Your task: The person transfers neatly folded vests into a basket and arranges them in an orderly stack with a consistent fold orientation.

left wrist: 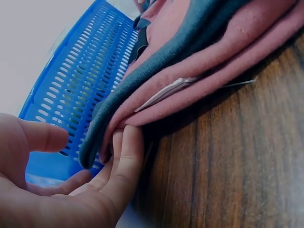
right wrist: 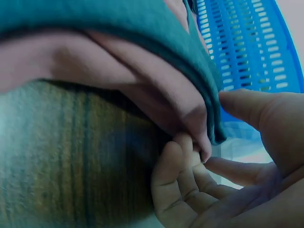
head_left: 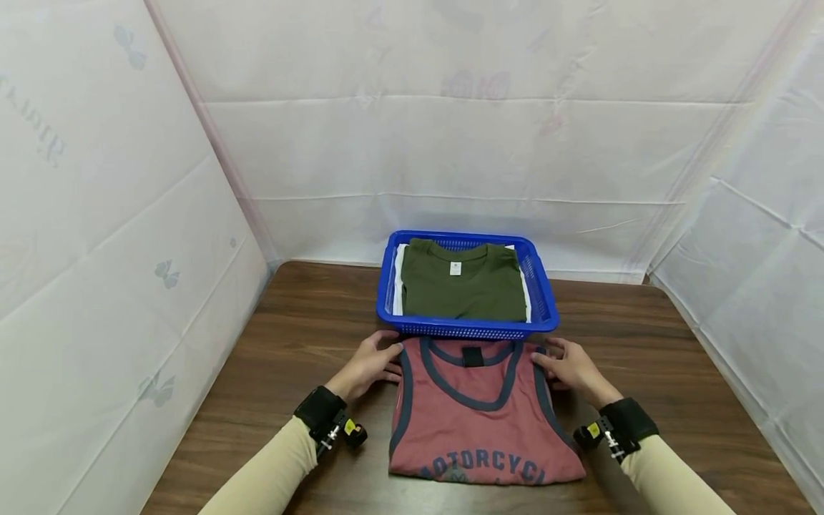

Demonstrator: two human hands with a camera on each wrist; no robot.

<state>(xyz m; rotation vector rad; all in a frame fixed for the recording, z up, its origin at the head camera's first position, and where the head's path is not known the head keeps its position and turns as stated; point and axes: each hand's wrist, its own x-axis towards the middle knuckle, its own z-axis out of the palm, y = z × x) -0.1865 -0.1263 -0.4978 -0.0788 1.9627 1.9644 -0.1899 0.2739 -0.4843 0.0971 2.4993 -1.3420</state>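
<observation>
A folded red tank top with dark blue trim and dark lettering lies flat on the wooden table, its neckline toward the blue basket. My left hand is at its left shoulder. In the left wrist view the fingertips touch the lower edge of the folded layers, while the thumb stands apart from the cloth. At the opposite shoulder, my right hand pinches the edge of the tank top, its thumb against the trim and its curled fingers at the lower layers.
Inside the basket lies a folded olive green T-shirt over white cloth. The basket stands directly behind the tank top. White sheeting encloses the back and both sides of the brown table.
</observation>
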